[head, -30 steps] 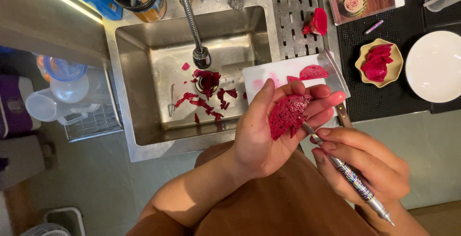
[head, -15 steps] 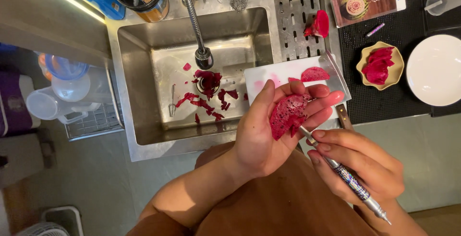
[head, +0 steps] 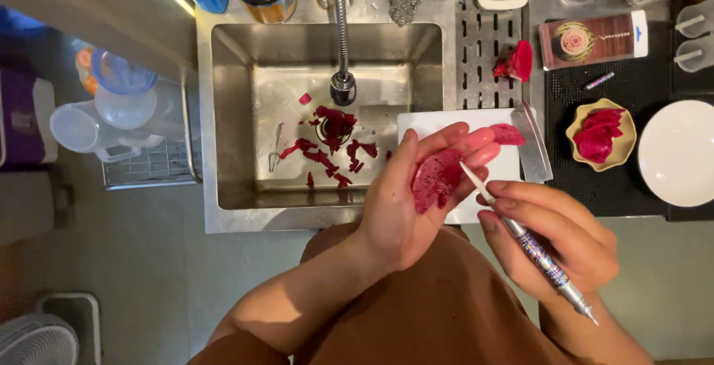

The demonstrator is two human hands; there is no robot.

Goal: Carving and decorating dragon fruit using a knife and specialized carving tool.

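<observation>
One head-worn camera looks almost straight down from above, close over the person's lap and forearms. The sink fills the frame from centre toward ten o'clock; the counter runs from two to four o'clock.

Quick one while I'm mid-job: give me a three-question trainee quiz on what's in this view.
1. True or false: the left hand holds a magenta fruit piece in its palm.
2. What does the right hand grip? A) a spoon B) a thin pen-like tool C) a sponge
3. Fill in: red peel scraps lie in the ____.

Key:
1. True.
2. B; its pale tip touches the fruit piece.
3. Sink, around the drain under the faucet.
</observation>
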